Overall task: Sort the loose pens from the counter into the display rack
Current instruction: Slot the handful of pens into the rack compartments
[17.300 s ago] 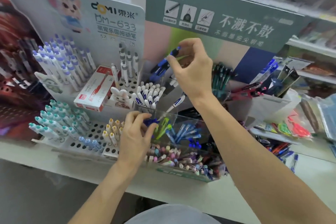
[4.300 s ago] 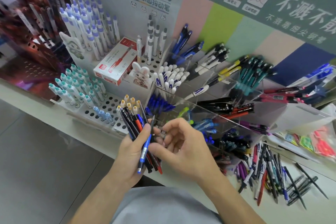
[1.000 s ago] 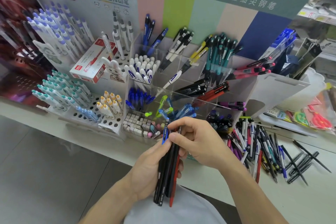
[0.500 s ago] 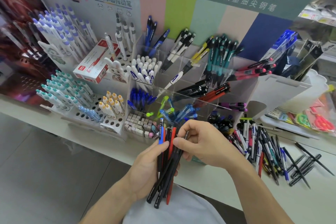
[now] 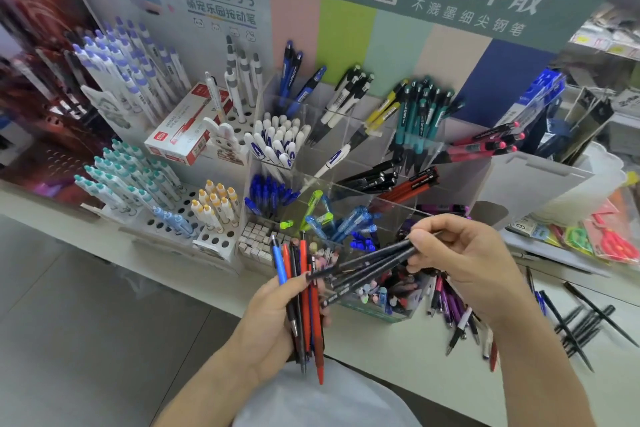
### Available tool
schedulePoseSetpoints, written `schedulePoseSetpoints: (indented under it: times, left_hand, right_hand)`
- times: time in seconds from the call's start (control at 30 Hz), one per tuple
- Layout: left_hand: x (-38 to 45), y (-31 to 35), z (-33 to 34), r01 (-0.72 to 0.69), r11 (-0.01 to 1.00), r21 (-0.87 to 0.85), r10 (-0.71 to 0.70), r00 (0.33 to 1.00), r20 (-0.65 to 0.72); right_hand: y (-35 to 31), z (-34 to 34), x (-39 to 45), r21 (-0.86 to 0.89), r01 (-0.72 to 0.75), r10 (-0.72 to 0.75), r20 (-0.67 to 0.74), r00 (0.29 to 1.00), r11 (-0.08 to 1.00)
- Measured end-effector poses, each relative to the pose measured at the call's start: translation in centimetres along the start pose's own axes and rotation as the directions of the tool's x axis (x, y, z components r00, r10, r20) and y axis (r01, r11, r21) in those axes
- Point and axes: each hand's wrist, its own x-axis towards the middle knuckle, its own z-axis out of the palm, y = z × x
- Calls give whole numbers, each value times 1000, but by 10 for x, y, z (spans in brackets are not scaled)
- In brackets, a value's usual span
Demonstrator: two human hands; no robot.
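Note:
My left hand grips a bundle of red, black and blue pens, held upright in front of the clear acrylic display rack. My right hand pinches several black pens by their top ends; they slant down to the left, drawn away from the bundle. The rack's compartments hold blue, white, black, yellow, teal, red and pink pens, sorted by colour. More loose pens lie on the white counter under my right forearm.
A white perforated stand with upright pens sits left of the rack, with a red-and-white pen box on it. Loose black pens lie at the counter's right. Packaged goods and a white holder stand at the right.
My right hand has pulled several black pens out of the left hand's bundle and swung them up to the right. The left hand keeps the red, black and blue ones.

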Motion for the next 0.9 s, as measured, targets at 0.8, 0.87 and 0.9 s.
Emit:
schedulePoseSetpoints:
  times: [0.8,0.87,0.9]
  left_hand:
    - [5,24,17,-271,959,85,270,963,25]
    - [3,24,14,-222,948,228,207,974,91]
    - [2,24,14,-208,928,310,175,976,132]
  right_hand:
    - [32,73,-18,70,88,-100,190,977,994]
    - [28,68,-2,-13,132,-128,167,978,991]
    - [23,66,6,-16,100,-95,220,971,995]
